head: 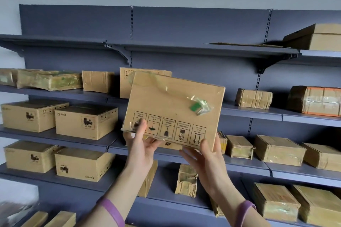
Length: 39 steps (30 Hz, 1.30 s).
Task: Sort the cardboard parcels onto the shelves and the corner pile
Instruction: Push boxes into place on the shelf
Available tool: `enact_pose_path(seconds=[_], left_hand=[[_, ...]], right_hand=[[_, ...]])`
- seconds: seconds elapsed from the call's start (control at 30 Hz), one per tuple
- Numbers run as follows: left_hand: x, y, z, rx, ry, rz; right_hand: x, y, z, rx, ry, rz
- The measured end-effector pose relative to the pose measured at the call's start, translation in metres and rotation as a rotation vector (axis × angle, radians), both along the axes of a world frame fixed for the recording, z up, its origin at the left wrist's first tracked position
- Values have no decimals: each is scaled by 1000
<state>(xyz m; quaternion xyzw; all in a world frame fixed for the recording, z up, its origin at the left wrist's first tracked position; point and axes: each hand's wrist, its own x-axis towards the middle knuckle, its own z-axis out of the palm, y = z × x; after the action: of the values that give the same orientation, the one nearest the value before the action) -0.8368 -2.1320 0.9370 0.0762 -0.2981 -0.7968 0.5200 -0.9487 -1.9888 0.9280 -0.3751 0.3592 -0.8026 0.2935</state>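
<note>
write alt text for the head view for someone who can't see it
A person's left hand and right hand hold a flat cardboard parcel up by its lower edge, handling symbols upside down, before dark blue shelves holding many taped cardboard boxes.

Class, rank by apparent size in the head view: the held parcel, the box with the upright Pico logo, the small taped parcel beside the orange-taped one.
1. held parcel, nearest the camera, so its lead is unsure.
2. Pico box.
3. small taped parcel.

I see matt cardboard on the parcel (173, 105), glossy clear tape (200, 106); the shelves (184, 50) at 12 o'clock look smooth painted metal.
</note>
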Motion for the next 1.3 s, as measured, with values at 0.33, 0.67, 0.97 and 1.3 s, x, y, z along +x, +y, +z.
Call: enact_pose_path(seconds=[0.33,0.67,0.97,1.3], left_hand=[[20,-14,2,97,112,-271],[12,-3,2,55,-10,-458],[-4,26,12,80,16,-191],[-14,37,24,-61,17,-100]], right_hand=[[-35,12,15,-105,-263,-70],[-50,24,-4,-74,-341,-44],[-26,11,-4,9,-131,-99],[15,-4,0,-110,-159,-105]])
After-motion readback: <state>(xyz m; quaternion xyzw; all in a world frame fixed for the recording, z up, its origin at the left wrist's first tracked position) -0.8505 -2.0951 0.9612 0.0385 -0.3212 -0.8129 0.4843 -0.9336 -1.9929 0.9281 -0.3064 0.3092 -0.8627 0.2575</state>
